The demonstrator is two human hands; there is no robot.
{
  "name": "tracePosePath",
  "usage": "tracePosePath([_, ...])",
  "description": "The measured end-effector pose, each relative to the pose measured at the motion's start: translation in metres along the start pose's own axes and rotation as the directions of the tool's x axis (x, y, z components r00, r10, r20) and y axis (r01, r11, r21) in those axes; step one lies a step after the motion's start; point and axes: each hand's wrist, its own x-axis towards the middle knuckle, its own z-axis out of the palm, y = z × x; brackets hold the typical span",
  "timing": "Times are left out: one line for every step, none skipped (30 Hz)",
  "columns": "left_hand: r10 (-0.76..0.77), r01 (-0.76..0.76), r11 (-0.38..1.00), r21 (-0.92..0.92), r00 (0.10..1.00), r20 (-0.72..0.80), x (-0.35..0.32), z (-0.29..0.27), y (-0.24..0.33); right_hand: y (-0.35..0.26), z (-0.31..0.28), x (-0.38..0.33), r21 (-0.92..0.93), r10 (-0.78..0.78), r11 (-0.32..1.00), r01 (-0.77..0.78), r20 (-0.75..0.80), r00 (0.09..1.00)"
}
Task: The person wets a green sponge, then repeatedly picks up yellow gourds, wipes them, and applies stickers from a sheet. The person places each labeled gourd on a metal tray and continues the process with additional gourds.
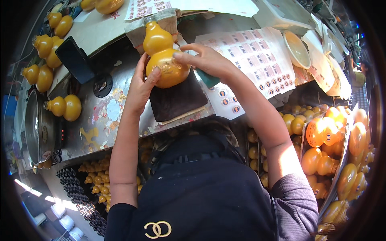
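Observation:
A glossy yellow gourd-shaped bottle (163, 60) rests tilted, its neck away from me on a cloth-covered support (134, 32) and its round base over a dark pad (177, 100). My left hand (140, 82) is closed around the bottle's lower left side, thumb on its front. My right hand (211, 62) holds the other side, thumb tip pressed near the waist. On the lower bulb is a shiny marking (163, 69). A flat dark green piece (208, 79) sticks out from under my right palm, seemingly tucked in its curled fingers, which are partly hidden.
Sheets of printed stickers (257, 60) lie right of the bottle, beside a bowl (296, 49). A phone on a stand (75, 59), a metal pan (35, 124) and another gourd bottle (71, 107) stand left. Crates of gourd bottles (321, 132) flank me below the table edge.

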Motion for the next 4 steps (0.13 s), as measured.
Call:
tracePosePath([-0.022,0.022,0.999,-0.025,1.0,0.014,0.001,-0.001,0.0,0.003,-0.001,0.005,0.042,0.013,0.999,-0.016,0.086,0.996])
tracePosePath([-0.043,0.044,0.998,-0.05,0.999,0.03,0.002,-0.001,0.0,0.005,-0.003,0.008,0.081,0.022,0.996,-0.037,0.172,0.985])
tracePosePath([-0.046,0.049,0.997,-0.065,0.998,0.038,0.002,-0.002,-0.001,0.0,-0.005,0.01,0.12,0.027,0.991,-0.06,0.261,0.965])
tracePosePath([-0.049,0.053,0.995,-0.08,0.998,0.048,0.002,-0.003,-0.001,-0.008,-0.01,0.007,0.11,0.078,0.987,-0.119,0.32,0.944])
